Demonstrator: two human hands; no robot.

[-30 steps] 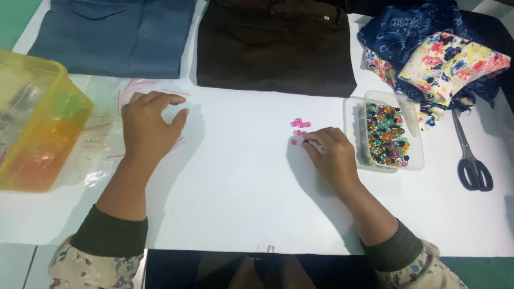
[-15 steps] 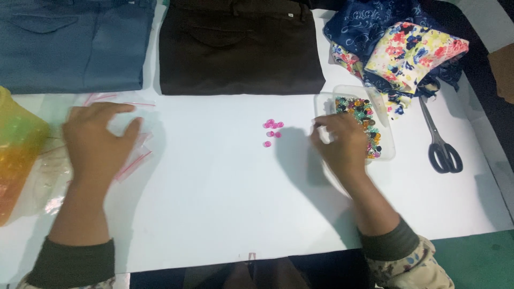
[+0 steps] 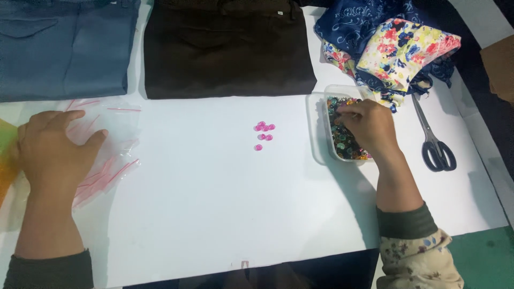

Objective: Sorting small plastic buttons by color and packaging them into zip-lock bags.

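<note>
Left hand: I see the left hand (image 3: 53, 152) lying palm down, fingers spread and relaxed, holding nothing; it presses flat on the bags (image 3: 104, 144).
Bags: clear plastic with red strips, flat on the worktop (image 3: 214, 214) at its left side, partly under the hand.
Right hand: the right hand (image 3: 369, 126) is over the tray (image 3: 319, 134), fingers curled and fingertips (image 3: 342, 111) down among the beads (image 3: 345, 144). I cannot tell whether a bead is pinched between them.
Tray: clear, rectangular, on the worktop's right part, just below the cloth (image 3: 396, 48); filled with mixed-colour beads.
Pink beads: a small cluster of pink beads (image 3: 263, 132) lies loose on the white worktop, left of the tray and apart from it, between the two hands; neither hand touches them.
Scissors: the scissors (image 3: 435, 142) lie right of the tray, dark handles toward me, near the right hand but untouched.
Far edge: blue jeans (image 3: 59, 48) at left, dark trousers (image 3: 225, 51) in the middle, both folded; the patterned cloth is bunched at right.
Left edge: a yellow tub (image 3: 5, 155), cut off by the frame, just beside the left hand.
</note>
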